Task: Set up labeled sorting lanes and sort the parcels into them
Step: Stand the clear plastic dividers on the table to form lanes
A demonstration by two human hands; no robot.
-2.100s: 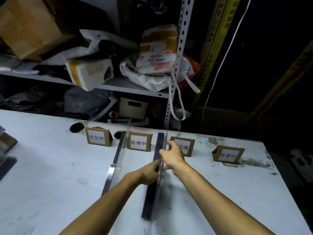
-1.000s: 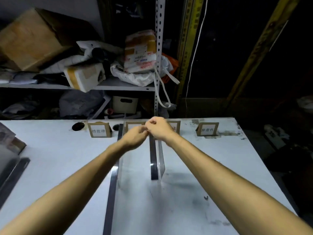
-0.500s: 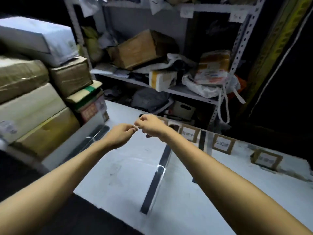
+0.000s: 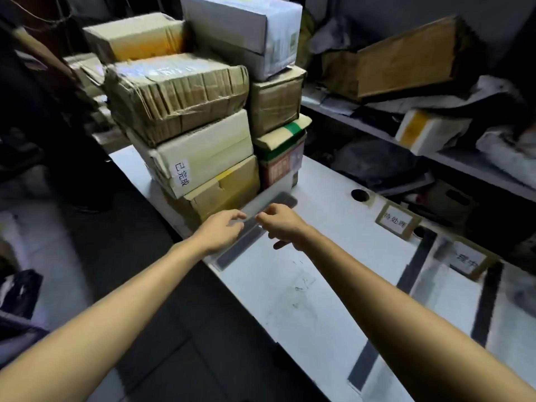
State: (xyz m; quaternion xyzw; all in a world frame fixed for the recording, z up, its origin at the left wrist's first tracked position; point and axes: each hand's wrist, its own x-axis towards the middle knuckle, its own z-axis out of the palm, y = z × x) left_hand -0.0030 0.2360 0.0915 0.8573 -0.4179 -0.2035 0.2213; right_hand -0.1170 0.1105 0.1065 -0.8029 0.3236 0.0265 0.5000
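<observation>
A clear divider panel on a dark base strip point(image 4: 241, 247) stands along the left end of the white table point(image 4: 304, 288), right against a stack of taped cardboard parcels point(image 4: 200, 158). My left hand point(image 4: 220, 232) and my right hand point(image 4: 280, 223) meet at the panel's top edge, fingers curled onto it. Two more dividers point(image 4: 417, 265) point(image 4: 487, 300) stand across the table to the right. Behind them are cardboard lane labels point(image 4: 396, 223) point(image 4: 467, 259) with white paper and black characters.
One parcel in the stack carries a handwritten label point(image 4: 181, 175). A round cable hole point(image 4: 359, 195) is in the table near the back edge. A metal shelf point(image 4: 435, 158) with boxes and bags runs behind the table. Dark floor lies to the left.
My view has swung left from the lane labels to the parcel stack. Both hands left the middle divider and moved to the divider beside the parcels.
</observation>
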